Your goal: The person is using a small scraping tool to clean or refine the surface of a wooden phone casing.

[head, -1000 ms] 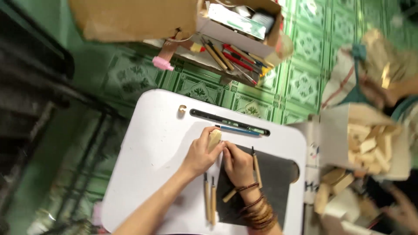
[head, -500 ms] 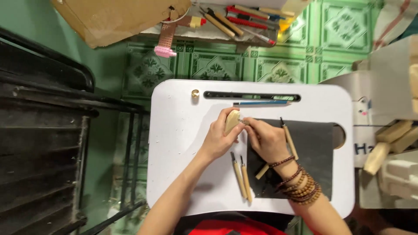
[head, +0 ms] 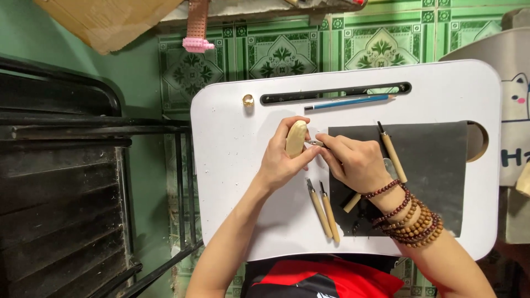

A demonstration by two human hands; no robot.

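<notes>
Head view: a small pale wooden piece, rounded and oblong, is gripped upright in the left hand, the fingers closed around its lower part, just above the white tabletop. A thin carving tool is pinched in the closed right hand, and its metal tip is set against the right edge of the wooden piece. Strings of brown beads are worn on the right wrist.

As for progress, the wooden piece is already smoothed into a rounded form, so rough shaping is judged to be done; no fine detail can be made out on its surface, and finer cutting appears to be left. A few pale specks, perhaps shavings, are scattered on the tabletop, though they are too small to tell.

Below the hands, two wooden-handled tools are laid side by side on the tabletop. Another wooden-handled tool is laid on a dark mat, which covers the right part of the tabletop. A blue pencil is laid just below a long slot at the far edge, and a small gold ring is set near the slot's left end.
</notes>
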